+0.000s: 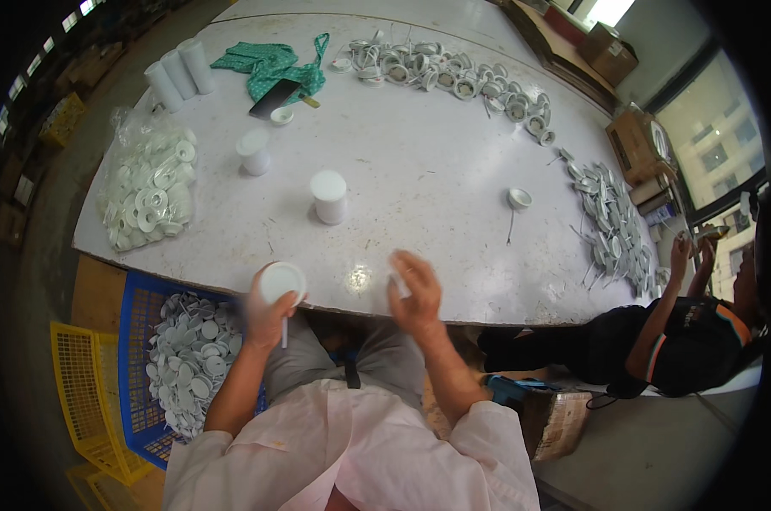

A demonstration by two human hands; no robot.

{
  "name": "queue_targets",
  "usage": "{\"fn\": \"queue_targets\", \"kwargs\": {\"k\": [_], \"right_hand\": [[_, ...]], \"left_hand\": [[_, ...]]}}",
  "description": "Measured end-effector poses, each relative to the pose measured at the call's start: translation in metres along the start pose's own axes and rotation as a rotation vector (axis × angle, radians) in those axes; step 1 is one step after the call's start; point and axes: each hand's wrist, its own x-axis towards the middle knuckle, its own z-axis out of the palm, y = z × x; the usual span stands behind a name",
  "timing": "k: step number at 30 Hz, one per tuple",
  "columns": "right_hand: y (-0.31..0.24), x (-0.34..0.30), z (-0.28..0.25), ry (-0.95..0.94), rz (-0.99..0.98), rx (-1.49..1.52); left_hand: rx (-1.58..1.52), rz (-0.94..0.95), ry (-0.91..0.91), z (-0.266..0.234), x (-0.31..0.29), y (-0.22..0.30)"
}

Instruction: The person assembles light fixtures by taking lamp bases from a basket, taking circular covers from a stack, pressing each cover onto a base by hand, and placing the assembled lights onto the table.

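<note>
My left hand (270,317) is closed round a white round disc (283,281) at the table's near edge. A thin white strip hangs below that hand. To the right, my right hand (417,294) is raised over the table edge, fingers apart and slightly blurred, with no held thing to be made out. Beyond the hands stand two white cylinders with wide round tops: a nearer one (329,198) and a farther one (253,152). A small white round part with a wire (519,198) lies alone on the right.
A clear bag of white rings (151,192) lies left, near white tubes (179,72), a green cloth (270,64) and a dark phone (275,97). Wired parts (445,72) line the back and right. A blue basket (134,341) holds white discs. Another person (692,345) is at right.
</note>
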Motion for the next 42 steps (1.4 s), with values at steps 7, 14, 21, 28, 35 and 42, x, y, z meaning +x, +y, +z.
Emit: {"fn": "queue_targets", "kwargs": {"k": [7,14,21,28,35,42], "right_hand": [[0.161,0.011,-0.048,0.208,0.413,-0.291],[0.131,0.032,-0.004,0.068,0.705,0.08],[0.05,0.087,0.095,-0.163,0.832,0.474],[0.053,0.096,0.109,-0.198,0.745,0.47],[0.175,0.061,0.03,0.203,0.406,-0.283],[0.25,0.027,-0.078,0.087,0.702,-1.082]], "left_hand": [[0.177,-0.005,0.512,-0.152,-0.04,-0.033],[0.275,-0.221,0.97,-0.3,-0.098,-0.088],[0.168,-0.325,1.106,-0.376,-0.157,-0.117],[0.048,-0.183,1.127,-0.479,-0.203,-0.119],[0.839,-0.488,1.275,-0.502,-0.223,-0.128],[1.128,-0.16,0.911,-0.399,-0.142,-0.162]]}}
